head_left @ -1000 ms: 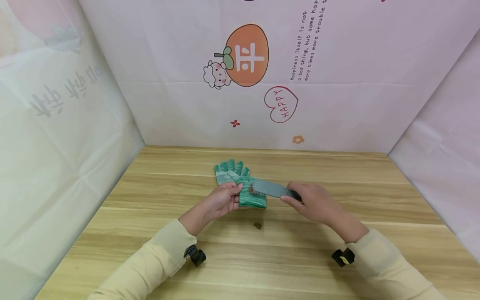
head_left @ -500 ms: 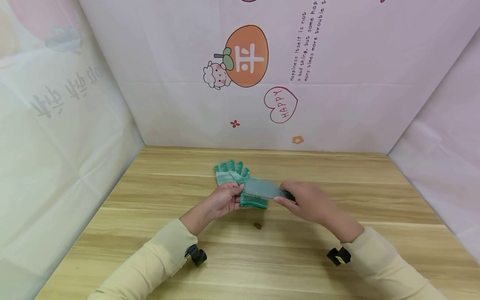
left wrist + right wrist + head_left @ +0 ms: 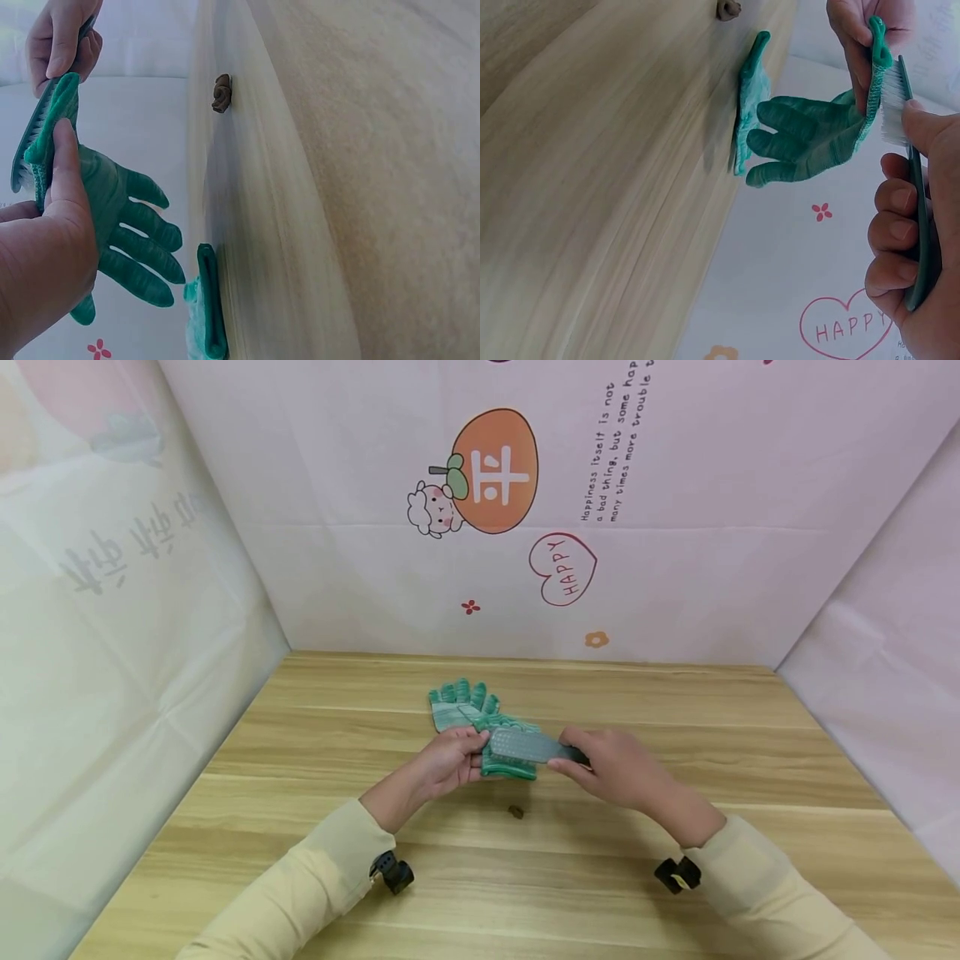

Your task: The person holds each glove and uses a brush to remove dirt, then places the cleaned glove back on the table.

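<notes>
The held glove [image 3: 105,187] was streaked in darker and paler green, with a solid green hem [image 3: 512,773]; the far glove [image 3: 752,94] mixed green with whitish patches. The brush [image 3: 525,747] had a grey-green back and white bristles [image 3: 894,112]. Yellow-brown grain striped the table [image 3: 600,902]. Near sleeves [image 3: 772,885] were cream; the white far wall [image 3: 712,527] bore an orange fruit [image 3: 513,439] and red-outlined heart [image 3: 562,570].

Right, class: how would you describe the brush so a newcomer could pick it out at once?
Start at the wooden table, then look above it. The left hand holds a green glove; the right hand grips the brush. Long and narrow, it alone has bristles, pale and turned towards the glove.
</notes>
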`<state>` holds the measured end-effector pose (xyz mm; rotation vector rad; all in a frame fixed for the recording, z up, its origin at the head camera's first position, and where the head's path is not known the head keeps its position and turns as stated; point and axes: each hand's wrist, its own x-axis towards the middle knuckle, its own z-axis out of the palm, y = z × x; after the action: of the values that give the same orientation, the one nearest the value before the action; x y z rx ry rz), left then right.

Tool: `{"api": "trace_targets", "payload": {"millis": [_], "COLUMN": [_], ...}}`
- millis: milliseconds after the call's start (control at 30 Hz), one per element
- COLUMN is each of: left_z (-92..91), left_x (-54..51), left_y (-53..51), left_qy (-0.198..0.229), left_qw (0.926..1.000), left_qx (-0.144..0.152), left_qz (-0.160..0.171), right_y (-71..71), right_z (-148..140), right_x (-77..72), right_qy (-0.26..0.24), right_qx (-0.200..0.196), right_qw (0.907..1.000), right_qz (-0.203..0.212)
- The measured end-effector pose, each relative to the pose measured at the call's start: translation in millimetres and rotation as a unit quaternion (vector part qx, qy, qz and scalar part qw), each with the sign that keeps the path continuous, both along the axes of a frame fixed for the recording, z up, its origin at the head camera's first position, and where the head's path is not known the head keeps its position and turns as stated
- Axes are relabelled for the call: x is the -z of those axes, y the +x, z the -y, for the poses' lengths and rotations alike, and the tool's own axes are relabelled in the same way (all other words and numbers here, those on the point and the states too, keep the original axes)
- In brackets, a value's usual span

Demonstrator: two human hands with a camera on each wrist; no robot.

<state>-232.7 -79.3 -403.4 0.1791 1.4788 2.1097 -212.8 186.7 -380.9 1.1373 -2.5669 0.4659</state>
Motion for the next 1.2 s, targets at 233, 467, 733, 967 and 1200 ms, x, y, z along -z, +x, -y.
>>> {"api": "trace_targets", "payload": {"millis": [233,467,733,967,1200], "left_z": [2.1,2.0,1.3,2.3,3.5], "left_x": [0.4,1.0,0.5,1.2,1.5], "left_y": [1.7,1.6,1.6,1.9,3.0], "left_qy": [-0.005,-0.013,-0.015,-0.014,-0.019], "left_qw": [1.0,0.9999,0.9999,0.9999,0.9998], "left_qx": [0.006,0.005,0.005,0.005,-0.003], "left_qz": [-0.006,-0.006,-0.005,-0.005,-0.005], "right_y": [-0.6,-1.4,-1.9,-0.9,-1.4], "right_z": [-3.2,-7.9,-15.1,-19.8,-22.3], "right_x": [1.3,2.3,3.8,3.9,4.8], "right_qy": [0.003,-0.001,-0.003,-0.004,-0.009], "right_qx": [0.011,0.024,0.033,0.037,0.031], "right_qw": [0.9999,0.9995,0.9993,0.9992,0.9994], "right_qz": [0.011,0.02,0.015,0.017,0.009]}}
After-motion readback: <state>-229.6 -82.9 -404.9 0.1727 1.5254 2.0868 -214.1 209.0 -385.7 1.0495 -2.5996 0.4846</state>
